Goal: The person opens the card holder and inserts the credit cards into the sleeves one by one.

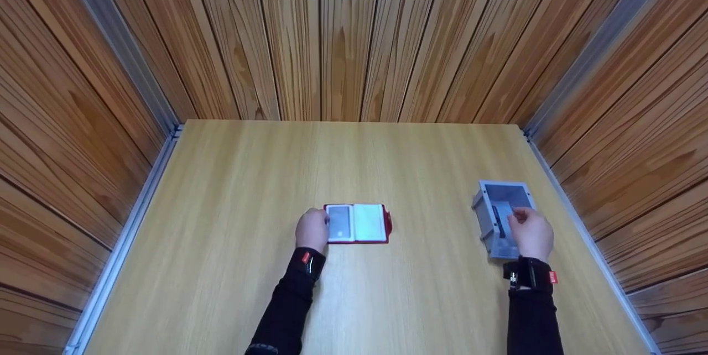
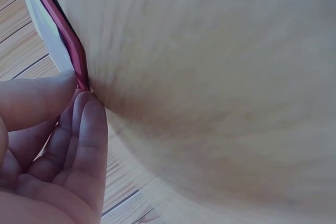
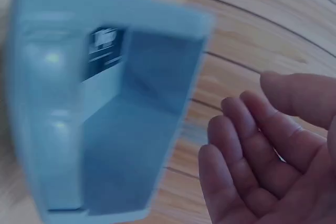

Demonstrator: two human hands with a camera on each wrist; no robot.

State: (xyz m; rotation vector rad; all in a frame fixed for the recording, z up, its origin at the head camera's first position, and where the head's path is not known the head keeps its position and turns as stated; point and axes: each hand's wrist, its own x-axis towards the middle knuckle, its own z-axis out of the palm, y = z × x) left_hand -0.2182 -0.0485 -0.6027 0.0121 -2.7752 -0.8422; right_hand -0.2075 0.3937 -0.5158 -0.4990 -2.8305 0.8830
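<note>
A small red booklet (image 1: 369, 223) lies spread out on the table, one side greyish, the other pale and bright. My left hand (image 1: 312, 229) is at its left edge. In the left wrist view, the thumb and fingertips (image 2: 93, 109) pinch the corner of the red cover (image 2: 79, 59). Over the right side of a grey plastic bin (image 1: 485, 217) is my right hand (image 1: 532, 235). The right wrist view shows its thumb and loosely bent fingers apart, with nothing between them, beside the bin's rim. A narrow dark item (image 1: 498, 222) stands inside along the bin's left wall.
The wooden table (image 1: 249, 178) is bounded by plank walls (image 1: 343, 40) at the back and on both sides. Metal rails (image 1: 586, 239) run along the table's side edges, the right one close to the bin.
</note>
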